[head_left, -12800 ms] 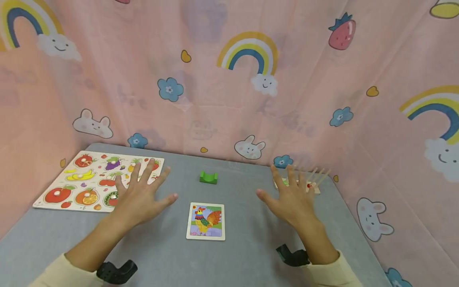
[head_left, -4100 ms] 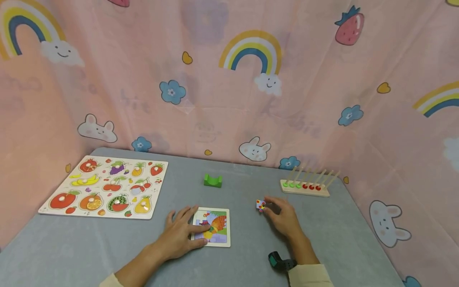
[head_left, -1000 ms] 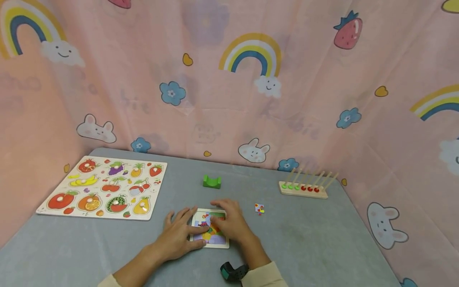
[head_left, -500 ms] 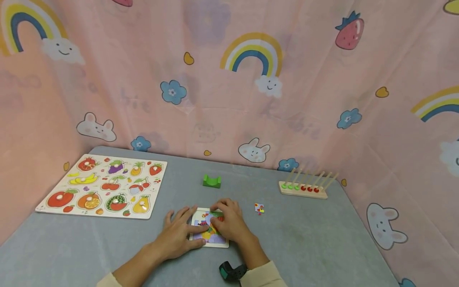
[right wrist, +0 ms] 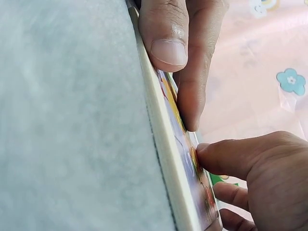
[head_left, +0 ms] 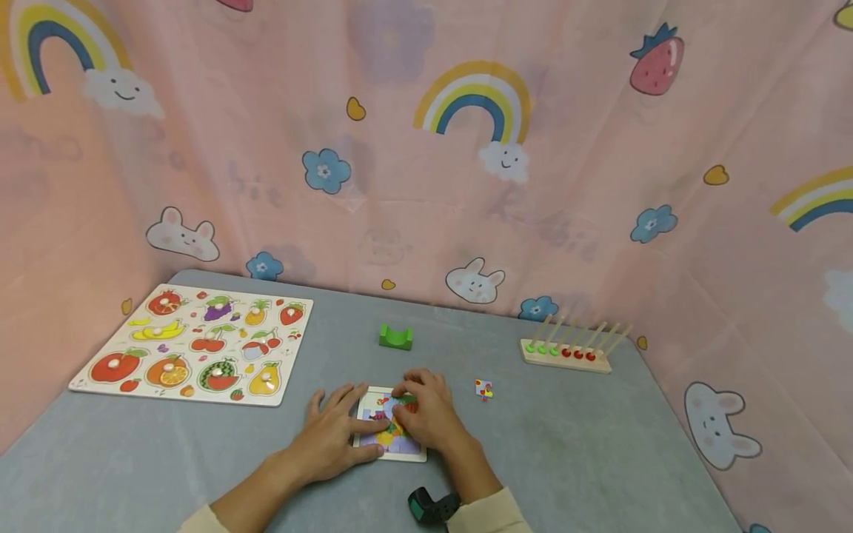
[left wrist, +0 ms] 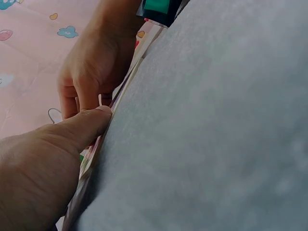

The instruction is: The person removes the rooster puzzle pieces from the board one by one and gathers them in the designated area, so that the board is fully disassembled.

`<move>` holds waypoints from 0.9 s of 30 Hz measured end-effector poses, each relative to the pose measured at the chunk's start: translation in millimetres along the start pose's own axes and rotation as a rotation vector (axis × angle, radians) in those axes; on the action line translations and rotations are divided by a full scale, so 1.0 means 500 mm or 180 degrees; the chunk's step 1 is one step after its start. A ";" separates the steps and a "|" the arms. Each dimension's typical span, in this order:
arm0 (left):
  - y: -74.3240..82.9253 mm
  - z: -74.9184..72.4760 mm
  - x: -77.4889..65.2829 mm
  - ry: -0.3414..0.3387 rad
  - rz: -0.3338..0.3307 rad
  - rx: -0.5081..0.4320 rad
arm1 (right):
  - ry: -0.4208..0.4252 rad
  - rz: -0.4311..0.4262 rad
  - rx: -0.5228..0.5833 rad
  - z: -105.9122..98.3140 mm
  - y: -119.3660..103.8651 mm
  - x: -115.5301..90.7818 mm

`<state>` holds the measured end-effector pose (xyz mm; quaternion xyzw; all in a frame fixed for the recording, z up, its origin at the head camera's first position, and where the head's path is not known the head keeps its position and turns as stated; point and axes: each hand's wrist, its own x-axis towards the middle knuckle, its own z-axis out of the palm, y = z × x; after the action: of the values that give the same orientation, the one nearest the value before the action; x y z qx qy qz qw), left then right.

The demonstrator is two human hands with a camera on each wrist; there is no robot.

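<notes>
A small jigsaw puzzle with a rooster picture in a pale wooden frame (head_left: 393, 457) lies on the table before me. My left hand (head_left: 335, 428) rests on its left side, fingers spread, with the index finger and thumb reaching over the picture. My right hand (head_left: 432, 416) bends over the upper right part, thumb and index finger pinching at a puzzle piece there, mostly hidden by the fingers. In the right wrist view the right thumb (right wrist: 226, 151) touches the picture close to the left fingers. One loose puzzle piece (head_left: 483, 389) lies to the right of the frame.
A large fruit knob puzzle board (head_left: 276, 398) lies at the left. A green cradle-shaped block (head_left: 396, 338) sits behind the jigsaw. At the right stands a wooden peg rack (head_left: 565, 361) with green and red beads. A pink patterned curtain (head_left: 400, 244) borders the grey table (head_left: 586, 459).
Earlier my hands hovered apart; then the left settled on the jigsaw and the right set one piece down at the right. The right hand came back to the jigsaw and has barely moved since.
</notes>
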<state>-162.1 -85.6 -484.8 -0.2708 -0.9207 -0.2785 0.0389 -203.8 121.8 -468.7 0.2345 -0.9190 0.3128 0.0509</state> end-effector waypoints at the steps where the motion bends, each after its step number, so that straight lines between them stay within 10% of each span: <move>1: 0.000 0.000 0.000 0.0002 0.0004 -0.0005 | 0.0003 -0.0012 0.0001 0.000 0.000 0.000; 27: -0.001 0.000 -0.001 0.0062 0.0053 0.0012 | 0.0244 -0.0371 0.0084 0.009 0.015 -0.004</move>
<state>-161.7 -86.1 -485.1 -0.2756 -0.9185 -0.2790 0.0507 -205.5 125.1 -477.1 0.2761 -0.8969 0.3302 0.1011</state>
